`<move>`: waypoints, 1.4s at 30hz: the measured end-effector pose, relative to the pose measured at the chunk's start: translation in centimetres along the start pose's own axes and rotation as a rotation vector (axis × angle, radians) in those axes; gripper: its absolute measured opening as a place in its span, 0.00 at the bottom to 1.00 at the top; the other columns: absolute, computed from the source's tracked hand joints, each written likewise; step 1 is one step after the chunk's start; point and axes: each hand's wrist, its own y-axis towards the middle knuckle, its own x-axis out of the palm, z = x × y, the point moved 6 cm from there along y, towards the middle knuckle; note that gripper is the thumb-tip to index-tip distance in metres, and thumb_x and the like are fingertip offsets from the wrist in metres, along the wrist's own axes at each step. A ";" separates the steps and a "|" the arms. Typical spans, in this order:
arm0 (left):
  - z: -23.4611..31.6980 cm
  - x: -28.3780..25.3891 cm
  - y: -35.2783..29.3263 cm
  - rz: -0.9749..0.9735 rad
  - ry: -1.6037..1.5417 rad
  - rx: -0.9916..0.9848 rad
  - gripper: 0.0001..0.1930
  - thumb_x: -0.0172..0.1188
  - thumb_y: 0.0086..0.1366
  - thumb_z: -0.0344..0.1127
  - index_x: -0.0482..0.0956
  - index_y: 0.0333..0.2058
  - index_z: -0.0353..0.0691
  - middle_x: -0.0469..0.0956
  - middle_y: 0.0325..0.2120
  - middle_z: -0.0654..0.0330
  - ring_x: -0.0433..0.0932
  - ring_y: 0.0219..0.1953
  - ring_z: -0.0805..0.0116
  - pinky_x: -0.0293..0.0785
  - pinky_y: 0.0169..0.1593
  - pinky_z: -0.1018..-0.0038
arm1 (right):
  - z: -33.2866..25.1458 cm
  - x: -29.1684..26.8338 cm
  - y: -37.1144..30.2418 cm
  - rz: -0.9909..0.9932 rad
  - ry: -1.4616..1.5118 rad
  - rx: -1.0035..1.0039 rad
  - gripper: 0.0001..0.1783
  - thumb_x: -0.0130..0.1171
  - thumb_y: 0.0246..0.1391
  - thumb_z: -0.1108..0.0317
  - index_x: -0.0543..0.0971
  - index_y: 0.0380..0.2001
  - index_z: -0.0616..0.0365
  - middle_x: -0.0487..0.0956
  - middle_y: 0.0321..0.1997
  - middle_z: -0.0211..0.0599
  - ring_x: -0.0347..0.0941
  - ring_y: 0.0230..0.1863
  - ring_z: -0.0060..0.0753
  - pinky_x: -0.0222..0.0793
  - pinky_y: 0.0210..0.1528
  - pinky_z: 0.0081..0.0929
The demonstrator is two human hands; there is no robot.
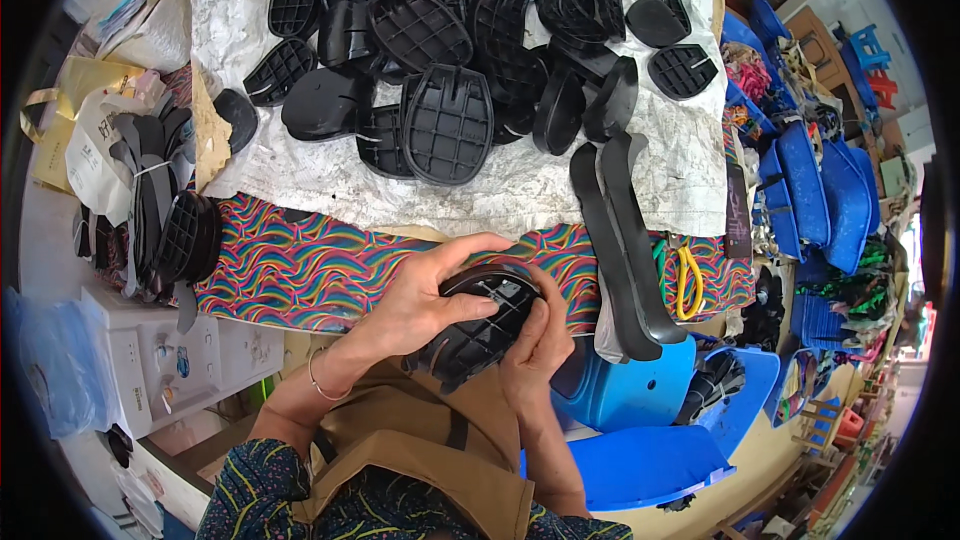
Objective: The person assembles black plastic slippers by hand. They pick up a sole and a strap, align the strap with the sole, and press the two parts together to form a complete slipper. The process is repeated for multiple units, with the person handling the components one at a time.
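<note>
My left hand point(425, 305) and my right hand point(537, 345) hold a black shoe heel piece point(485, 325) between them, in front of my brown apron. Its ribbed, grid-like hollow side faces up. The left thumb lies across its top and the right fingers close round its right side. Whether a second piece sits beneath it I cannot tell. Beyond my hands a pile of similar black heel pieces point(447, 125) covers a white sheet point(300, 180). Some lie grid side up, others smooth side up.
Two long black soles point(612, 240) hang over the table edge, beside yellow-handled scissors point(689, 282). A tied bundle of dark strips point(150, 175) stands at left, above a white cabinet point(180, 360). A blue stool point(640, 385) and a blue bin point(640, 470) are low on the right.
</note>
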 end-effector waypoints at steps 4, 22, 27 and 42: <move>0.2 0.0 -0.3 0.113 0.011 0.049 0.27 0.65 0.60 0.24 0.70 0.59 0.34 0.80 0.48 0.56 0.79 0.50 0.70 0.73 0.56 0.73 | -1.5 0.6 -0.2 0.078 0.227 0.133 0.22 0.37 0.72 0.69 0.68 0.61 0.70 0.79 0.52 0.53 0.78 0.52 0.41 0.72 0.55 0.33; 2.6 0.7 -1.9 0.648 0.239 0.499 0.22 0.63 0.65 0.27 0.70 0.56 0.29 0.77 0.45 0.55 0.77 0.45 0.71 0.73 0.52 0.75 | 0.6 2.0 -3.4 -0.172 0.860 0.557 0.24 0.43 0.70 0.69 0.67 0.63 0.74 0.80 0.48 0.41 0.71 0.48 0.20 0.67 0.54 0.22; 1.8 1.4 -2.2 0.674 0.211 0.500 0.24 0.62 0.64 0.27 0.67 0.57 0.30 0.76 0.46 0.55 0.76 0.47 0.69 0.71 0.55 0.73 | 1.3 2.2 -2.8 -0.154 0.665 0.385 0.18 0.45 0.69 0.70 0.74 0.56 0.68 0.75 0.28 0.29 0.63 0.29 0.15 0.64 0.31 0.21; 1.6 0.6 -1.0 0.410 0.347 0.344 0.28 0.61 0.66 0.27 0.61 0.61 0.34 0.80 0.40 0.50 0.81 0.41 0.66 0.76 0.45 0.73 | 0.6 -0.8 1.5 -0.167 -0.034 0.122 0.10 0.58 0.63 0.69 0.81 0.30 0.63 0.78 0.25 0.45 0.76 0.26 0.44 0.71 0.29 0.38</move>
